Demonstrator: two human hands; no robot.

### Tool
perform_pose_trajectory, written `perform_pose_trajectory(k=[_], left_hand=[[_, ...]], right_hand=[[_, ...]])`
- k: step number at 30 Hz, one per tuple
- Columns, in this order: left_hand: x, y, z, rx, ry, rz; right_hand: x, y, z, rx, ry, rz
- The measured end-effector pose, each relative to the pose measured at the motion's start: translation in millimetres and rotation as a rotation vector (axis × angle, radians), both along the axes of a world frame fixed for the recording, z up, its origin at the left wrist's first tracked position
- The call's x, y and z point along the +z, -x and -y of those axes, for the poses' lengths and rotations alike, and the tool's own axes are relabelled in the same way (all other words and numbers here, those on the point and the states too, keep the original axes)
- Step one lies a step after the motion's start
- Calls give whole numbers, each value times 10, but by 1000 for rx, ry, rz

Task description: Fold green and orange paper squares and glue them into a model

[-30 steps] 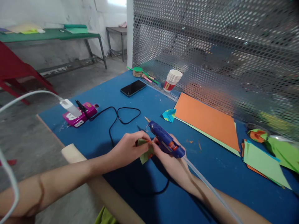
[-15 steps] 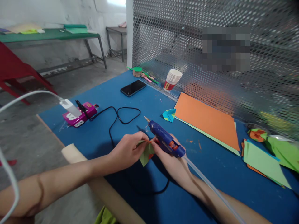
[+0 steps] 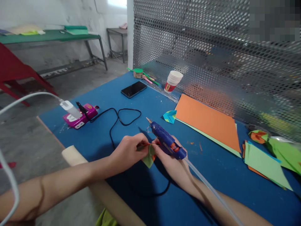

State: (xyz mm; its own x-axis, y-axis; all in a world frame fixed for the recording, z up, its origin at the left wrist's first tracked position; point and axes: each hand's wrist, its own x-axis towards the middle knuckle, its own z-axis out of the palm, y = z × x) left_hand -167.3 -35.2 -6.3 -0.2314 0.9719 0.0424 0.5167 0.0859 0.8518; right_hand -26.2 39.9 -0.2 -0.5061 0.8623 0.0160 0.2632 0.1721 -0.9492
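Note:
A small folded green and orange paper piece (image 3: 148,160) is pinched between the thumb and fingers of my left hand (image 3: 128,150). My right hand (image 3: 172,160) is wrapped round a blue hot glue gun (image 3: 166,138), while its thumb and fingertip also touch the folded paper's orange edge. The gun's nozzle points up and to the left, clear of the paper. A long clear glue stick (image 3: 209,185) sticks out of its back end. My fingers hide part of the paper and the gun's handle.
A purple power adapter (image 3: 91,110) with a black cord lies left. A phone (image 3: 134,89), stacked paper cups (image 3: 173,81) and orange sheets (image 3: 207,121) lie farther back. Small paper squares (image 3: 264,163) sit right, a cardboard tube (image 3: 105,194) in front, a perforated metal screen (image 3: 199,56) behind.
The folded paper has turned slightly between my fingers, and more of its orange edge shows. My left fingers have shifted a little. The glue gun stays nearly in place.

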Motion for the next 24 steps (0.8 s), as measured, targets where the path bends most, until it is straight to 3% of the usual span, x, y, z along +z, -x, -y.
perform_pose_trajectory(k=[5,11,18,24], left_hand=[[-23,-3,-13,48,-1,81],[-49,29,-42,117,-26,398],[-16,60,-71,251,19,446],[0,36,-77,222,-2,443]], right_hand=[[-6,0,-9,6,-7,-37],[-18,-17,-97,-110,-16,-74],[-103,-41,-187,-50,60,-18],[-40,4,-133,10,89,-5]])
